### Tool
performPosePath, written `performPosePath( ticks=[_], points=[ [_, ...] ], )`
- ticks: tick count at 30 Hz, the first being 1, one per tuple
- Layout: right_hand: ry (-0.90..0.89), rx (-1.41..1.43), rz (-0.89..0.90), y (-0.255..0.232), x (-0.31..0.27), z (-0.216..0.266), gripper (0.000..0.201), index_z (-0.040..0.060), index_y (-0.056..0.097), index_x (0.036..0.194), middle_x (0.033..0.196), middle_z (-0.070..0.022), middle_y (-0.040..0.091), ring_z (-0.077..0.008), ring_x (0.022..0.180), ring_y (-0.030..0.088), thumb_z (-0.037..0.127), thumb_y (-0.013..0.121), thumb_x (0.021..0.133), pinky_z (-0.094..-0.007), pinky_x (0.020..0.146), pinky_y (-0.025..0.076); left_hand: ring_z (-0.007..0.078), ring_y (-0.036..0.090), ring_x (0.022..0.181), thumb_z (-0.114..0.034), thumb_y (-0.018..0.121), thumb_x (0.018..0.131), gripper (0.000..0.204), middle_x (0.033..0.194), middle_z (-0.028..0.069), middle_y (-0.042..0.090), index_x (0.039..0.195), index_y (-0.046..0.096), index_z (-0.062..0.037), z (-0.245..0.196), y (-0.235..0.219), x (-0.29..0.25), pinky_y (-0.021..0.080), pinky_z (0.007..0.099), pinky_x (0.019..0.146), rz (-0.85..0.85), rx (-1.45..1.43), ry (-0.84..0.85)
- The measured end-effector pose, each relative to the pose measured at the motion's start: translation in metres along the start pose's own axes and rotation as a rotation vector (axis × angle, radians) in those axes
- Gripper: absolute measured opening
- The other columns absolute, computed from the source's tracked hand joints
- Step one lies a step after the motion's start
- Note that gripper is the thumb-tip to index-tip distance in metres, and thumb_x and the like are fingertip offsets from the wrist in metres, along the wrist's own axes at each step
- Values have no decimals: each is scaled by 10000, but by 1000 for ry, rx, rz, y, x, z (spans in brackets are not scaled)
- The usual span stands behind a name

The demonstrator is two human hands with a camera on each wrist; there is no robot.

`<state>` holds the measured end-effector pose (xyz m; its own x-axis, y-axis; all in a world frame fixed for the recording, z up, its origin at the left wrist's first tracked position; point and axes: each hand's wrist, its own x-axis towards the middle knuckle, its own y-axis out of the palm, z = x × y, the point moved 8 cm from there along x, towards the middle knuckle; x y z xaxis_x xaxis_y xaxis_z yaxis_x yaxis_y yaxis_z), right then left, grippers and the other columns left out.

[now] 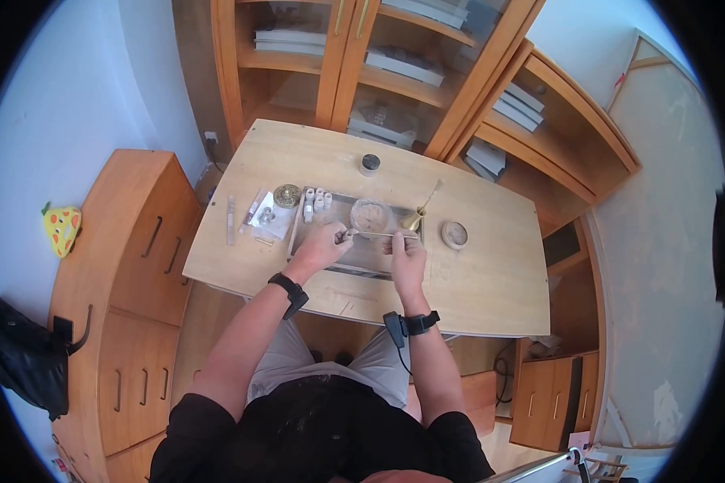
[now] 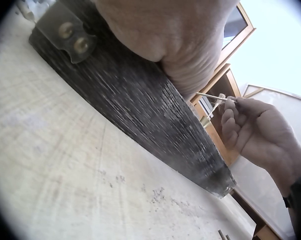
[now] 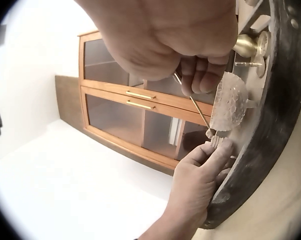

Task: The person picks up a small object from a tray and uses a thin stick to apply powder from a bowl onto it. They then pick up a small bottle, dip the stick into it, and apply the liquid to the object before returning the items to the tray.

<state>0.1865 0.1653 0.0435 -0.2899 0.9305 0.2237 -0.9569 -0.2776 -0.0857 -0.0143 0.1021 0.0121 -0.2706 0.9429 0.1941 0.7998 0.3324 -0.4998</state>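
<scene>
My left hand (image 1: 321, 248) pinches a small pale ridged piece (image 3: 218, 141) between thumb and fingers, above the front of a dark wooden tray (image 2: 135, 105). My right hand (image 1: 409, 262) grips a thin brass-coloured stick (image 3: 199, 109). Its far tip carries or touches a tiny lump (image 3: 209, 134) right at the pale piece. The piece's exact kind is too small to tell. Just beyond the hands, a textured clear glass bowl (image 3: 230, 105) with pale powder stands in the tray. Near my right hand is a brass vase (image 1: 412, 220) holding a brush-like tool (image 1: 433, 196).
Several small white-capped bottles (image 1: 318, 199) stand at the tray's left. Further left are a round patterned tin (image 1: 287, 196) and a white sheet (image 1: 280, 223) with small items. A dark-topped jar (image 1: 370, 164) stands at the back, a round container (image 1: 454, 234) at the right.
</scene>
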Motion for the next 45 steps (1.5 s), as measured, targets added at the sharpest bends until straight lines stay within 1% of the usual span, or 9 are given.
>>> performPosePath(
  ticks=[4, 13, 16, 19, 21, 25, 31, 40, 45],
  points=[
    [-176, -215, 56, 11, -9, 25, 189, -9, 657, 1078, 895, -84, 733, -120, 830, 682, 155, 565, 1074, -282, 767, 558, 197, 641, 696, -170, 783, 867, 218, 778, 133, 693, 919, 702, 26, -1, 0, 0, 527, 341, 690, 1, 11, -1],
    [-175, -314, -90, -9, 3, 25, 220, -20, 664, 1110, 894, -90, 746, -154, 800, 701, 168, 556, 1072, -287, 735, 552, 178, 626, 682, -160, 769, 868, 207, 770, 124, 691, 909, 699, 30, -8, -4, -1, 517, 333, 672, -9, 16, 32],
    [-112, -387, -115, -14, 11, 19, 241, -37, 673, 1106, 852, -150, 730, -205, 768, 707, 170, 557, 1061, -347, 706, 541, 169, 620, 676, -158, 762, 869, 204, 759, 122, 686, 902, 695, 31, -4, -2, 0, 514, 327, 668, -13, 1, 20],
    [-33, -270, -82, -14, 24, -25, 257, -50, 668, 1099, 844, -132, 726, -188, 742, 690, 169, 539, 1066, -322, 690, 542, 163, 616, 672, -158, 760, 870, 206, 753, 121, 684, 898, 690, 33, -4, -1, 0, 512, 326, 663, -16, -8, 8],
    [109, 37, -104, -14, 23, -43, 254, -52, 664, 1100, 856, -120, 726, -176, 732, 682, 167, 540, 1065, -306, 688, 549, 162, 616, 671, -161, 759, 872, 209, 752, 117, 684, 899, 688, 34, -3, -1, -1, 512, 328, 662, -11, -7, 4],
    [247, 347, -139, -14, 16, -48, 240, -48, 656, 1099, 886, -107, 725, -159, 722, 669, 160, 541, 1065, -290, 687, 564, 160, 620, 676, -164, 758, 875, 209, 759, 111, 689, 907, 690, 31, -6, -3, -1, 514, 332, 664, -15, 10, 22],
    [298, 537, -119, -18, 14, -46, 212, -30, 658, 1097, 891, -107, 718, -163, 746, 671, 140, 536, 1065, -301, 676, 564, 163, 632, 686, -167, 758, 880, 210, 779, 117, 702, 920, 695, 29, -2, 0, 0, 522, 335, 674, 11, -4, -9],
    [142, 206, 2, -5, 3, -23, 189, -14, 647, 1047, 906, -85, 717, -136, 780, 658, 153, 561, 1071, -291, 727, 553, 175, 632, 685, -165, 763, 881, 214, 770, 125, 690, 916, 688, 33, -3, -1, 0, 524, 332, 677, 11, 37, -11],
    [-54, 33, 57, 5, -3, 4, 177, -13, 657, 1068, 895, -77, 733, -118, 798, 660, 136, 562, 1062, -283, 747, 546, 186, 632, 685, -166, 767, 879, 217, 775, 128, 688, 909, 688, 33, -4, -1, 0, 526, 339, 686, 10, 50, -31]
  ],
)
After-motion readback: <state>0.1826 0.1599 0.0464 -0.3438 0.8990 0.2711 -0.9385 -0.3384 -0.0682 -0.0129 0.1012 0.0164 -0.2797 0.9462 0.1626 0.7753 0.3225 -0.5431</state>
